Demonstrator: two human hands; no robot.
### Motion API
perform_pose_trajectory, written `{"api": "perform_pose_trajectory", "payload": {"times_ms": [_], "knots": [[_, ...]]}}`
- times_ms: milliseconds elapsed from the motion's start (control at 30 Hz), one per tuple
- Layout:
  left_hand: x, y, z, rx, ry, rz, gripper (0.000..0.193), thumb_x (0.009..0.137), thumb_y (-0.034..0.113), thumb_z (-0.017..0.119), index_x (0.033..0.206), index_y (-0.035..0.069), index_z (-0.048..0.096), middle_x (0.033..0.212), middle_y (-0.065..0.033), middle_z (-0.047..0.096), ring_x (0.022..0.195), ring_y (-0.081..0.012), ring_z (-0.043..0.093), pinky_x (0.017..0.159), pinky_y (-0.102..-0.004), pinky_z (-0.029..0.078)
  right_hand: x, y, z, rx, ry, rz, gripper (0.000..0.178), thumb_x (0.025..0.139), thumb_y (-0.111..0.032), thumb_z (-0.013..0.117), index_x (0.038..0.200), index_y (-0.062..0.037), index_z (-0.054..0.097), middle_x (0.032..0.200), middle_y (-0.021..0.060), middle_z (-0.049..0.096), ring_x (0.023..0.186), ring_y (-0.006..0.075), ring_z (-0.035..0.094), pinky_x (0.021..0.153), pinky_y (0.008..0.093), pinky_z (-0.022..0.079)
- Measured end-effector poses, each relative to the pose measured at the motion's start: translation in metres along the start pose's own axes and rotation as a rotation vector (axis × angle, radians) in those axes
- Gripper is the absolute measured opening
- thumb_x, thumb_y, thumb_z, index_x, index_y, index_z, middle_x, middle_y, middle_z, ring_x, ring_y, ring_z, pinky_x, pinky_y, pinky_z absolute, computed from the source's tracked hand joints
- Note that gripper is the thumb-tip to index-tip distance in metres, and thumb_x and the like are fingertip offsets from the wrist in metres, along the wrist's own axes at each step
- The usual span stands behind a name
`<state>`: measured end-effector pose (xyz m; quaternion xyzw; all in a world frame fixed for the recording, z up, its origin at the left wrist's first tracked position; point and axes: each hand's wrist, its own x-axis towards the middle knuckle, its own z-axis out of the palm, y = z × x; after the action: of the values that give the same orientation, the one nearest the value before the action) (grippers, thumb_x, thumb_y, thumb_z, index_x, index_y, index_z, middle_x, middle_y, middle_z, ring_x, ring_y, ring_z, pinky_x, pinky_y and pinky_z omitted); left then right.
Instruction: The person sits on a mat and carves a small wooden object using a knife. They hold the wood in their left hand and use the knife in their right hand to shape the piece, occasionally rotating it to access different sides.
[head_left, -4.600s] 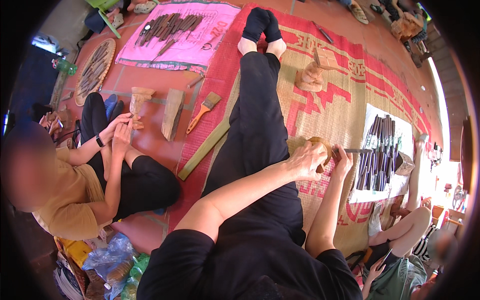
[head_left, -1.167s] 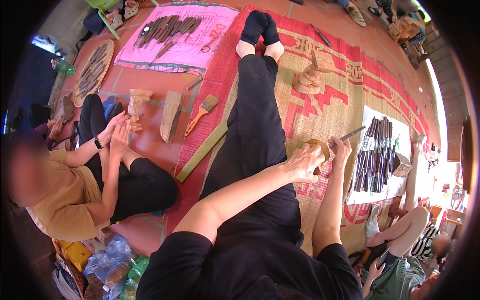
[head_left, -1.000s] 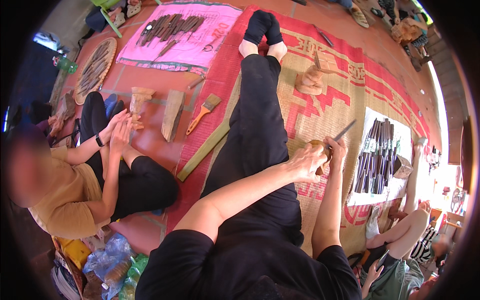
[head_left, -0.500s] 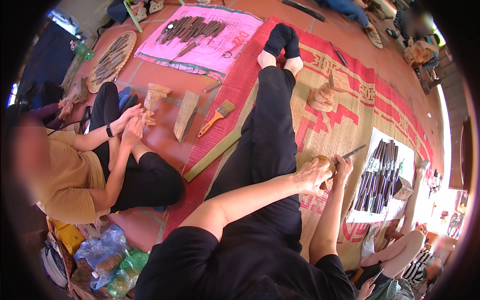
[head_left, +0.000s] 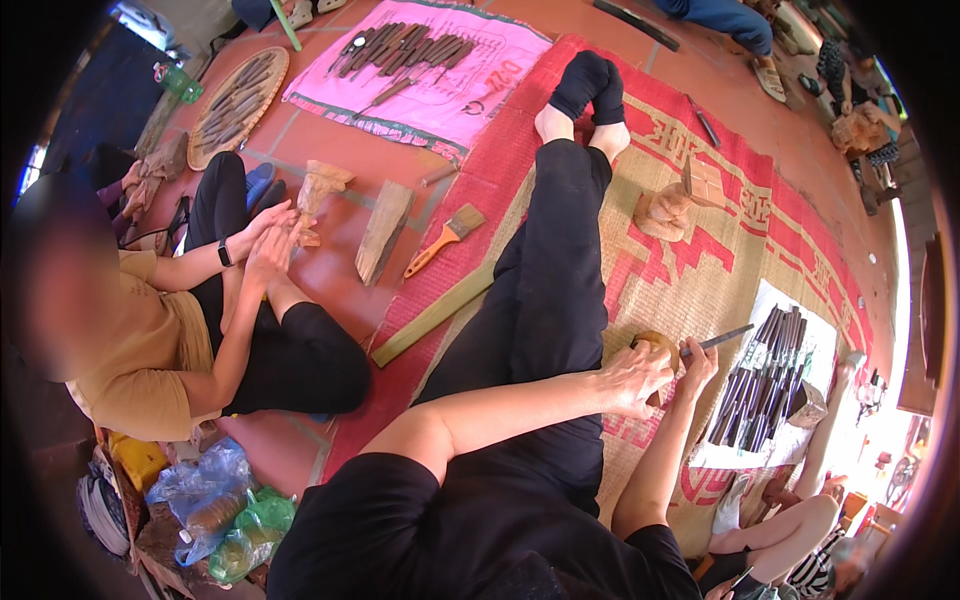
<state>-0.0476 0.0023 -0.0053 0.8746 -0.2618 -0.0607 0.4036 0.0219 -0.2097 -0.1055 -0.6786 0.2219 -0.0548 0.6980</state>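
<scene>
Head view: left grip (head_left: 637,382) closed around a small wooden piece (head_left: 656,342), mostly hidden by the fingers, held just right of the wearer's legs (head_left: 555,280), above the woven mat (head_left: 640,290). Right grip (head_left: 699,368) right beside it, closed on a slim dark tool (head_left: 728,337) slanting up and right. Can't tell if the tool's near end touches the wood.

Right of that: dark-handled tools (head_left: 757,385) in a pile on a white sheet (head_left: 712,456), wood block (head_left: 808,404) at the pile's right edge. Carved wooden figure (head_left: 663,214) farther up the mat. Left of the legs: flat wooden strip (head_left: 432,318), orange-handled brush (head_left: 446,240). Co-worker (head_left: 150,340) seated left, both hands close to a pale carved piece (head_left: 321,187).
</scene>
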Motion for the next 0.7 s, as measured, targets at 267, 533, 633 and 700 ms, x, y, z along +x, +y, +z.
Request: {"api": "perform_pose_trajectory", "payload": {"times_ms": [267,533,633,700], "knots": [[0.003,-0.002,0.002,-0.011,0.011,-0.01,0.045,0.061,0.024,0.077,0.097,0.003,0.06,0.106,-0.0144,0.05,0.096,-0.0338,0.053,0.07,-0.0448,0.051,-0.012,-0.007,-0.003,0.006,-0.095,0.051,0.011,0.081,-0.005,0.067,0.091,-0.0009,0.065,0.085,0.0082,0.067,0.072,0.0143,0.063,0.067,0.0235,0.049],[0.005,0.0,-0.001,-0.028,0.014,0.002,0.048,0.06,0.026,0.078,0.098,0.003,0.061,0.108,-0.0141,0.051,0.096,-0.0345,0.053,0.072,-0.0442,0.051,0.005,0.014,-0.009,0.086,-0.013,0.04,0.006,0.078,0.003,0.062,0.083,-0.0007,0.061,0.073,0.0074,0.062,0.061,0.0153,0.059,0.053,0.0241,0.046],[0.003,0.0,0.002,-0.018,0.014,-0.005,0.048,0.059,0.025,0.078,0.098,0.003,0.061,0.108,-0.0143,0.051,0.096,-0.0348,0.052,0.073,-0.0446,0.051,0.014,0.013,-0.021,0.035,0.079,0.078,0.011,0.079,-0.001,0.062,0.089,-0.0013,0.059,0.081,0.0103,0.065,0.071,0.0199,0.065,0.063,0.0249,0.054],[0.001,-0.003,0.004,-0.039,0.01,-0.018,0.047,0.058,0.025,0.078,0.096,0.003,0.062,0.108,-0.0152,0.051,0.097,-0.035,0.052,0.073,-0.0454,0.051,0.001,0.002,-0.016,0.076,0.027,0.056,0.011,0.08,-0.003,0.063,0.09,-0.002,0.059,0.083,0.0108,0.065,0.074,0.0202,0.066,0.063,0.0247,0.054]]}}
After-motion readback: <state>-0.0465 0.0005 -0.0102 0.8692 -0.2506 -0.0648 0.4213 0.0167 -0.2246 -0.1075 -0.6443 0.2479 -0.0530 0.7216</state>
